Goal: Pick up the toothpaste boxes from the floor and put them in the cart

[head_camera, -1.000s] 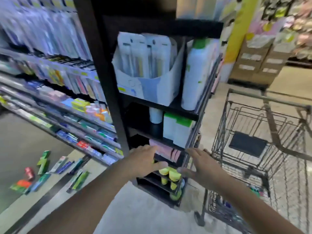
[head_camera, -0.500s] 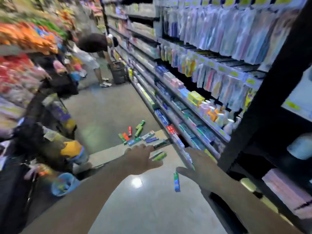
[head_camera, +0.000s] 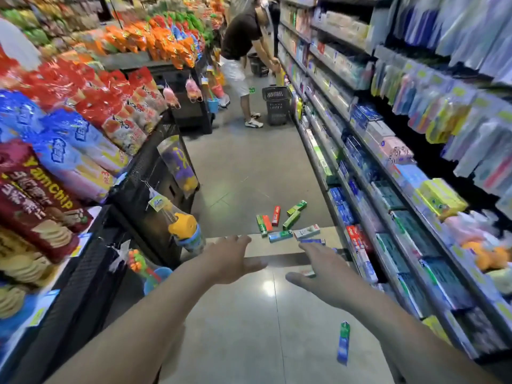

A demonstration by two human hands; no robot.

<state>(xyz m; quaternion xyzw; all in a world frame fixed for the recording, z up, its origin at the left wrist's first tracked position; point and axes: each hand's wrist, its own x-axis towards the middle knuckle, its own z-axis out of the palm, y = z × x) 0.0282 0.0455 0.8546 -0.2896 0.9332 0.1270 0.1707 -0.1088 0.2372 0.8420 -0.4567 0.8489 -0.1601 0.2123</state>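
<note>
- Left hand (head_camera: 231, 257) and right hand (head_camera: 322, 268) both out in front, fingers spread, holding nothing.
- Toothpaste boxes (head_camera: 282, 223) scattered on floor (head_camera: 249, 167) just beyond the hands.
- One blue box (head_camera: 343, 343) lies near, right.
- Shelves (head_camera: 388, 189) along right.

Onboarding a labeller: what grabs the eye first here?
The scatter of toothpaste boxes on the aisle floor ahead, with one blue box lying alone nearer. Both arms reach forward, left hand and right hand open and empty. Bright snack bags fill the left.
</note>
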